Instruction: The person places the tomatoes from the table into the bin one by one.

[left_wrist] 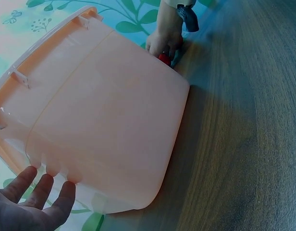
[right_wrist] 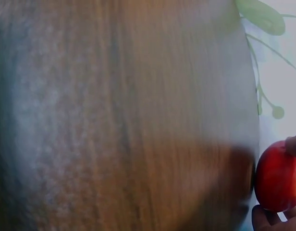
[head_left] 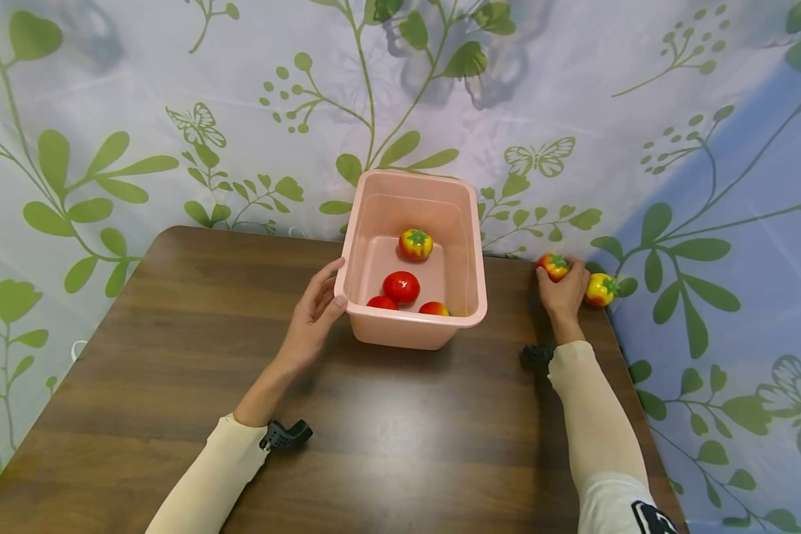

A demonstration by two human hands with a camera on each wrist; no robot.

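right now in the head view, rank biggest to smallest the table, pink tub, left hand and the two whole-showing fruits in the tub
1. Table
2. Pink tub
3. Left hand
4. Red fruit and red-yellow fruit: too alike to rank

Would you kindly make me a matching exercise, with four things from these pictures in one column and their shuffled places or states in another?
Things
1. Pink plastic bin
2. Left hand
3. Right hand
4. Mostly yellow, round fruit with a green leafy top

Places or states
A. Grips a round red-and-yellow fruit
B. Lies near the far right corner of the brown wooden table
C. Contains a glossy red, round fruit
D. Touches the bin near its front left corner

Right pairs: 1-C, 2-D, 3-A, 4-B
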